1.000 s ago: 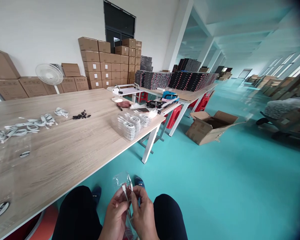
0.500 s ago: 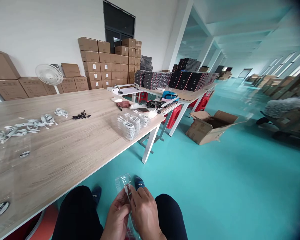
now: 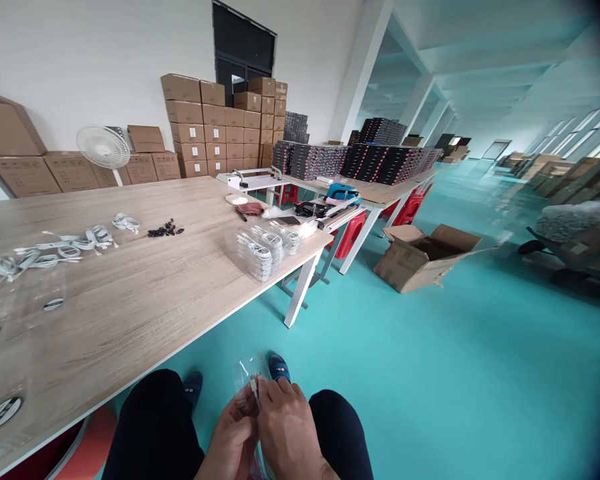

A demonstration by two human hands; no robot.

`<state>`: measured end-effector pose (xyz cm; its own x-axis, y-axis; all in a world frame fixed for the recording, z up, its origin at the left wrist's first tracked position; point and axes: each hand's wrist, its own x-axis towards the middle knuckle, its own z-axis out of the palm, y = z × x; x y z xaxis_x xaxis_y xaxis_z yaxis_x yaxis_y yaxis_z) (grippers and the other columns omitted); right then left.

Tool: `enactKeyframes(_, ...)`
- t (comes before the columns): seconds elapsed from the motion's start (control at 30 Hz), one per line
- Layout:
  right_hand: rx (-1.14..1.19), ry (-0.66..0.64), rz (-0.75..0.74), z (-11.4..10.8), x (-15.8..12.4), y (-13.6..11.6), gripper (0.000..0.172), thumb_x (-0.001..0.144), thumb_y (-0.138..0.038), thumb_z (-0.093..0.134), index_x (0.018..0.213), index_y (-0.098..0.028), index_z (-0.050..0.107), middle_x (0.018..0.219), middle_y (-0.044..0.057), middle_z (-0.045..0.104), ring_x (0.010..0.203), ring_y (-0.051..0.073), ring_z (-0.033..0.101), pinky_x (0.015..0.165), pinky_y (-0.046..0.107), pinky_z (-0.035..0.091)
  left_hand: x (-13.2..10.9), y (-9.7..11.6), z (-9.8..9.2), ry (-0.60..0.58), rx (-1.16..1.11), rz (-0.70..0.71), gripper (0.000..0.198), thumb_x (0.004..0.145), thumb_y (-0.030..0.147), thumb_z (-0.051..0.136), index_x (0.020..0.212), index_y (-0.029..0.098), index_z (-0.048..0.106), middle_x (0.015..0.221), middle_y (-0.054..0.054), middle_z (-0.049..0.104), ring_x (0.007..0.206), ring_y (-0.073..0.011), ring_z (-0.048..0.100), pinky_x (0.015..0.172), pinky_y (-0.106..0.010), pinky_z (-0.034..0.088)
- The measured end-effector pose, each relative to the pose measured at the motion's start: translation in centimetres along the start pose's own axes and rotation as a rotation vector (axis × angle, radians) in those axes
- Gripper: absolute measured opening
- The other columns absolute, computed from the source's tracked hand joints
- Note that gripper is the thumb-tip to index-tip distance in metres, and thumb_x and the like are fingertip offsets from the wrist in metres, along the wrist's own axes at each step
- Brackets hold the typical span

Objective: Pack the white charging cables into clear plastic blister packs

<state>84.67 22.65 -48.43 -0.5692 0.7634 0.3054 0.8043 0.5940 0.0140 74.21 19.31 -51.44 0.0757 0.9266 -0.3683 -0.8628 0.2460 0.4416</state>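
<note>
Between my knees, my left hand (image 3: 234, 427) is closed around a clear plastic tray (image 3: 250, 368), whose far end sticks out past the fingers. My right hand (image 3: 289, 417) pinches at a white cable (image 3: 255, 387) lying over that tray, its connector showing between the two hands. The lower part of the cable and tray is mostly hidden by the fingers. On the wooden table (image 3: 180, 280), stacked clear trays with coiled white cables (image 3: 261, 253) stand at the near right corner. Loose white cables (image 3: 65, 248) and a small pile of black pieces (image 3: 166, 229) lie farther left.
Clear trays with oval labels (image 3: 3, 413) lie along the table's left side. An open cardboard box (image 3: 410, 263) stands on the green floor. Stacked cartons (image 3: 230, 133), a white fan (image 3: 103, 147) and a second table with black boxes (image 3: 380, 163) are behind. A red bin (image 3: 93, 443) is under the table.
The view has shifted slightly, so the background sits a little farther right. Both hands remain together at the tray and cable, with the right fingers slightly lower.
</note>
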Motion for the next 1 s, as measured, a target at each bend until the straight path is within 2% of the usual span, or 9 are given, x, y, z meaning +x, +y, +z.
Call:
enactKeyframes(0.1,0.109,-0.029,0.024,-0.6,0.0,0.9,0.041,0.081,-0.005,0.061,0.117,-0.021,0.071,0.078,0.006,0.073,0.073,0.025,0.066,0.066,0.038,0.050,-0.2,0.7,0.3,-0.036,-0.023,-0.006,0.043,0.066,0.001,0.071,0.102,0.023,0.080,0.112,-0.008,0.079,0.124,-0.0303,0.064,0.109,-0.040,0.047)
enactKeyframes(0.23,0.458,0.017,0.141,-0.6,-0.2,2.2,0.041,0.098,-0.019,0.050,0.134,-0.035,0.063,0.082,0.003,0.066,0.073,0.020,0.065,0.069,0.033,0.058,-0.1,1.9,0.4,-0.010,-0.078,0.026,0.043,0.066,0.000,0.064,0.099,0.022,0.080,0.112,-0.007,0.079,0.122,-0.0283,0.066,0.107,-0.039,0.049)
enactKeyframes(0.4,0.910,0.107,0.303,0.6,-0.6,1.4,0.036,0.099,-0.026,0.051,0.130,-0.038,0.066,0.120,0.008,0.062,0.111,0.022,0.065,0.091,0.035,0.061,0.0,2.8,1.3,0.122,0.000,0.013,0.029,0.077,0.010,0.072,0.103,0.021,0.078,0.100,-0.006,0.081,0.100,-0.0225,0.074,0.092,-0.032,0.056)
enactKeyframes(0.53,1.166,0.068,0.430,1.0,-0.2,0.3,0.037,0.097,-0.026,0.052,0.129,-0.035,0.067,0.129,0.009,0.058,0.124,0.023,0.060,0.103,0.037,0.056,0.0,3.1,2.2,0.138,0.078,0.011,0.020,0.077,0.018,0.081,0.096,0.018,0.078,0.087,-0.004,0.079,0.085,-0.0175,0.074,0.079,-0.024,0.055)
enactKeyframes(0.63,1.315,0.043,0.481,1.2,0.2,-0.2,0.040,0.093,-0.025,0.054,0.130,-0.034,0.066,0.129,0.009,0.059,0.122,0.022,0.062,0.103,0.037,0.056,0.1,3.1,2.3,0.162,0.113,-0.010,0.022,0.075,0.021,0.084,0.096,0.017,0.078,0.088,-0.004,0.078,0.085,-0.0173,0.074,0.078,-0.024,0.055)
enactKeyframes(0.73,1.352,0.052,0.483,2.0,0.1,-0.6,0.041,0.092,-0.028,0.054,0.131,-0.034,0.066,0.130,0.009,0.058,0.120,0.023,0.063,0.103,0.038,0.055,0.4,3.2,1.9,0.216,0.121,-0.001,0.019,0.074,0.021,0.085,0.091,0.017,0.077,0.081,-0.002,0.076,0.078,-0.0153,0.072,0.072,-0.023,0.055)
enactKeyframes(0.87,1.427,0.059,0.547,3.7,-1.2,-1.0,0.055,0.092,-0.043,0.060,0.145,-0.035,0.051,0.135,0.010,0.058,0.101,0.022,0.067,0.089,0.039,0.059,0.5,4.1,1.7,0.287,0.106,0.054,0.015,0.078,0.021,0.082,0.091,0.017,0.075,0.081,-0.003,0.076,0.079,-0.0159,0.073,0.074,-0.024,0.057)
enactKeyframes(0.93,1.576,0.015,0.598,4.2,-1.9,-1.0,0.070,0.085,-0.053,0.069,0.147,-0.030,0.049,0.120,0.010,0.067,0.089,0.022,0.068,0.079,0.038,0.059,0.5,4.7,2.1,0.345,0.087,0.092,0.015,0.079,0.019,0.081,0.092,0.017,0.074,0.084,-0.004,0.076,0.079,-0.0152,0.073,0.075,-0.024,0.058)
enactKeyframes(1.0,1.745,-0.051,0.608,4.2,-2.4,-0.9,0.072,0.076,-0.059,0.076,0.137,-0.024,0.059,0.093,0.005,0.071,0.077,0.021,0.066,0.070,0.035,0.055,0.5,5.1,2.7,0.376,0.053,0.104,0.015,0.079,0.018,0.080,0.092,0.016,0.074,0.086,-0.005,0.076,0.077,-0.0144,0.072,0.074,-0.023,0.058)
